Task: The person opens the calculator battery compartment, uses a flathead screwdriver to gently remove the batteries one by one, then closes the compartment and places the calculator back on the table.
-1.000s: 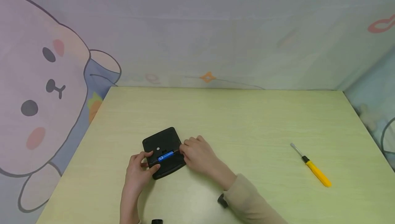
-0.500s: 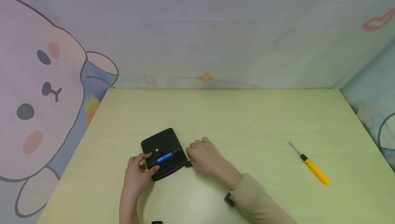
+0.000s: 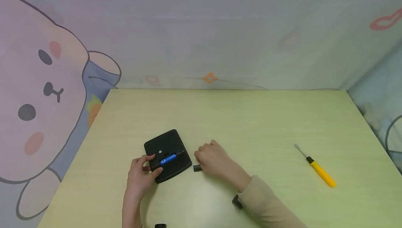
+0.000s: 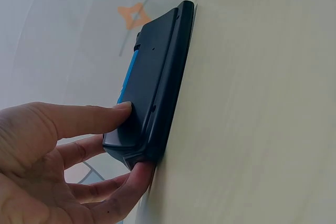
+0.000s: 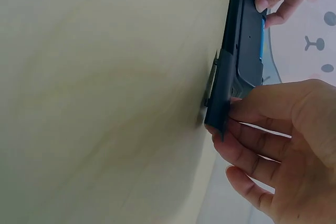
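Note:
A flat black device shaped like a desk calculator [image 3: 166, 141] lies back up on the table, with a blue battery [image 3: 168, 159] in its uncovered slot. My left hand [image 3: 140, 175] grips its left end; in the left wrist view the thumb [image 4: 100, 118] presses on top and the fingers reach round the end. Just right of the device, my right hand [image 3: 216, 160] pinches a small black battery cover [image 3: 197, 168]. In the right wrist view the cover [image 5: 220, 87] shows small tabs along one side, between thumb and fingers. The head view hides most of it behind the hand.
A screwdriver [image 3: 315, 165] with a yellow handle lies on the right side of the table [image 3: 251, 123]. A printed cloth [image 3: 238, 39] hangs behind the far edge. Near the right cuff is a small black object [image 3: 237, 202], another [image 3: 160, 226] at the bottom edge.
My right hand has moved right, away from the device, with the black cover, which now shows apart from it. The left hand has stayed on the device.

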Demonstrator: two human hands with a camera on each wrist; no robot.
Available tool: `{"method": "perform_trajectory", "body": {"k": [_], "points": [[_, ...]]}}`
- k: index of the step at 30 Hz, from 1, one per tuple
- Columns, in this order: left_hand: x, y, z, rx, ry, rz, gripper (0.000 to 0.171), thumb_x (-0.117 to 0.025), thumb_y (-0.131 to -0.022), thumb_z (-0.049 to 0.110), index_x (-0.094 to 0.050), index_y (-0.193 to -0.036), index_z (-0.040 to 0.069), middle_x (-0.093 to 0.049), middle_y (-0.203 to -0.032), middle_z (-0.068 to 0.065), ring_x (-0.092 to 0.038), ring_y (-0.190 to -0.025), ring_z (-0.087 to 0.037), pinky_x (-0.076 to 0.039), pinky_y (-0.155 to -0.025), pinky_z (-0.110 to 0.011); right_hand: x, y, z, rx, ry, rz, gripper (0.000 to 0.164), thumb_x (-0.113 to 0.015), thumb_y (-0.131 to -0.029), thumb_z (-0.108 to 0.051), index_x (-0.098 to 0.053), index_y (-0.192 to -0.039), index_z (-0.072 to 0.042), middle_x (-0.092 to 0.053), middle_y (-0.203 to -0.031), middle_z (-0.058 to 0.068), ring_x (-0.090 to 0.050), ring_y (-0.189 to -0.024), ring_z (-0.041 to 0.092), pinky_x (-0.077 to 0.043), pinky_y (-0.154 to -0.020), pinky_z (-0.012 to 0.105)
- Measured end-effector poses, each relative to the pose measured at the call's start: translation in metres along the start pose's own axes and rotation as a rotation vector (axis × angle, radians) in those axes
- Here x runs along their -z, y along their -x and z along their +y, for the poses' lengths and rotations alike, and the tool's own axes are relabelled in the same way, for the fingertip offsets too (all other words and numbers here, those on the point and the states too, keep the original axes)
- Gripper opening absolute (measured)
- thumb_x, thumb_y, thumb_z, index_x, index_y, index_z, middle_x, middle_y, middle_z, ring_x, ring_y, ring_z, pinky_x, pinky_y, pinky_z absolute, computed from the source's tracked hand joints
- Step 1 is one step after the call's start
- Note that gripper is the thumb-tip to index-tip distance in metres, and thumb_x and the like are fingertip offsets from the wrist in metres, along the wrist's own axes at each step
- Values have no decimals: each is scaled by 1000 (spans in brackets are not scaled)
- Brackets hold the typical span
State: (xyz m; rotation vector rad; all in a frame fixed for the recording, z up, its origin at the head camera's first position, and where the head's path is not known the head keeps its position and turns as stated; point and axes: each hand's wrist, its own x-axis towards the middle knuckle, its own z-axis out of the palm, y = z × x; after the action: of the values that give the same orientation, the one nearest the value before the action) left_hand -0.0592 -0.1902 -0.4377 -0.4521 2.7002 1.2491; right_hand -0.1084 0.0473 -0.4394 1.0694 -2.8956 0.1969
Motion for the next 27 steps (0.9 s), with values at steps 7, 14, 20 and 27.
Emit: {"method": "perform_trajectory", "body": {"k": [7, 14, 20, 27], "points": [[1, 0, 0, 0, -1, -1, 51, -73, -83, 11, -56, -131, 6, -42, -130, -21, -55, -110, -41, -45, -75, -30, -2, 1, 1, -6, -1, 7, 19, -65, -80, -8, -57, -65, -16, -55, -62, -5, -46, -60, 12, -24, -61, 24], [0, -1, 1, -8, -1, -2, 51, -73, -83, 11, -56, -130, 6, -42, -130, -21, -56, -110, -41, -46, -76, -32, -3, 1, 2, -5, -11, 16, 20, -65, -81, -6, -59, -65, -16, -56, -62, -5, -45, -59, 11, -25, -60, 24], [-1, -1, 1, -13, 0, -1, 50, -73, -83, 11, -56, -130, 6, -42, -130, -22, -56, -110, -41, -47, -79, -37, -4, 1, 3, -14, -22, -3, 20, -65, -83, -7, -59, -67, -16, -56, -64, -6, -45, -60, 11, -25, -61, 24], [0, 0, 0, -2, -3, 4, 51, -73, -83, 11, -56, -130, 7, -42, -130, -21, -56, -110, -41, -46, -79, -35, -4, 2, 4, 5, -16, 27, 22, -66, -82, -7, -57, -65, -17, -56, -63, -6, -47, -60, 11, -26, -61, 24]]}}
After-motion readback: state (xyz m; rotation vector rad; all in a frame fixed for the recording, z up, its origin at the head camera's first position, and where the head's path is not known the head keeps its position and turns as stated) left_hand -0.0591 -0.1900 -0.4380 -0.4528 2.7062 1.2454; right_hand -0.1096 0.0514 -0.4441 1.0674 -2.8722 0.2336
